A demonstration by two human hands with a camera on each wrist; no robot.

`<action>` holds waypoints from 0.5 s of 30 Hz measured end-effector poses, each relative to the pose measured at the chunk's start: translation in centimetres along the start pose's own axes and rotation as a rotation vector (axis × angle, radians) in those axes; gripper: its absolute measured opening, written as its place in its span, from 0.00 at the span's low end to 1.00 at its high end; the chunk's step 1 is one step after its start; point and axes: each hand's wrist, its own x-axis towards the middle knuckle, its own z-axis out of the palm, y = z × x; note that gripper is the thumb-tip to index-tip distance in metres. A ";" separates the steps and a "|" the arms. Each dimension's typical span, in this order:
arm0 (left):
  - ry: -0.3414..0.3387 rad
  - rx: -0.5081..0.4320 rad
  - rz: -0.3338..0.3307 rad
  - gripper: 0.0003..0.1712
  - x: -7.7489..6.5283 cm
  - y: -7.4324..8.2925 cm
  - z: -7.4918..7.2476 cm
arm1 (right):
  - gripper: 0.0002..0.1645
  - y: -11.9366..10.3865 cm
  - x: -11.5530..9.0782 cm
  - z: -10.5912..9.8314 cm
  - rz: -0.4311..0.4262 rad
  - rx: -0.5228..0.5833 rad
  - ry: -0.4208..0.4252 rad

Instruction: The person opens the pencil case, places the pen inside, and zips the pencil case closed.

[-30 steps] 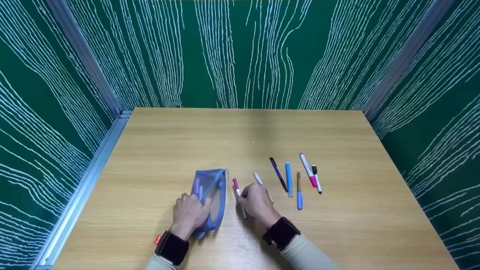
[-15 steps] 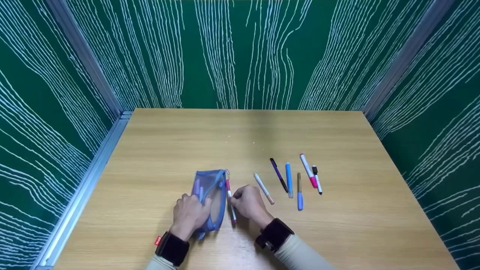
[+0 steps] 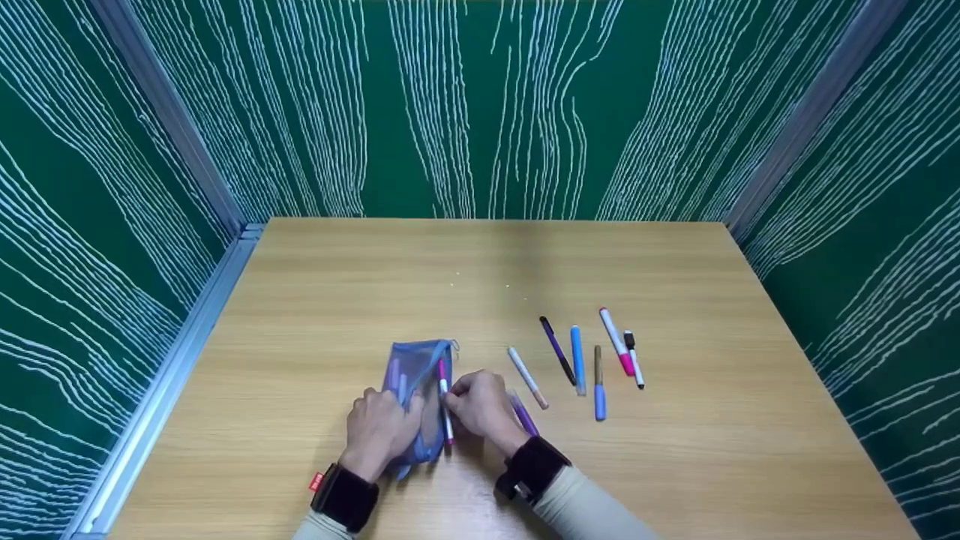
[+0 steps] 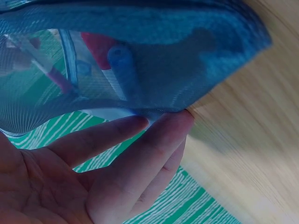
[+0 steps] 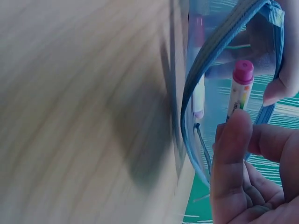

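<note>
My left hand (image 3: 381,426) pinches the side of a blue mesh pencil pouch (image 3: 411,352), with thumb and fingers meeting on the mesh in the left wrist view. The pouch's zipped mouth gapes toward the right, and some markers show through its mesh. My right hand (image 3: 484,405) pinches a white marker (image 5: 237,95) with a pink end between thumb and finger. This marker is at the pouch opening, inside the zipper loop as the right wrist view shows it. Beside the right wrist lies a purple marker (image 3: 523,414), partly covered.
On the wooden table (image 3: 337,285), right of the hands, lie a white marker (image 3: 528,377), a dark purple pen (image 3: 557,350), a blue marker (image 3: 577,360), a brown-and-blue marker (image 3: 599,382), a pink-capped marker (image 3: 616,341) and a black-capped marker (image 3: 634,360). Green patterned panels surround the table.
My right hand has moved left, bringing the pink-ended marker from the table to the pouch opening. The white and purple markers behind it have come into view. My left hand stays put.
</note>
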 end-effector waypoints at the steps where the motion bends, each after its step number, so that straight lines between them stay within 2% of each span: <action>1: 0.000 -0.001 0.001 0.31 0.0 0.0 0.0 | 0.07 -0.1 0.0 0.1 -0.001 0.017 -0.005; 6: 0.012 -0.007 0.007 0.31 0.1 0.0 0.0 | 0.07 -0.7 0.3 0.9 0.014 0.110 -0.026; 12: 0.006 -0.011 -0.001 0.30 0.1 0.0 0.1 | 0.05 -1.3 0.5 2.0 0.106 0.213 -0.081; 15: 0.008 -0.011 -0.005 0.31 0.1 0.0 0.2 | 0.06 -1.6 0.5 2.6 0.125 0.213 -0.103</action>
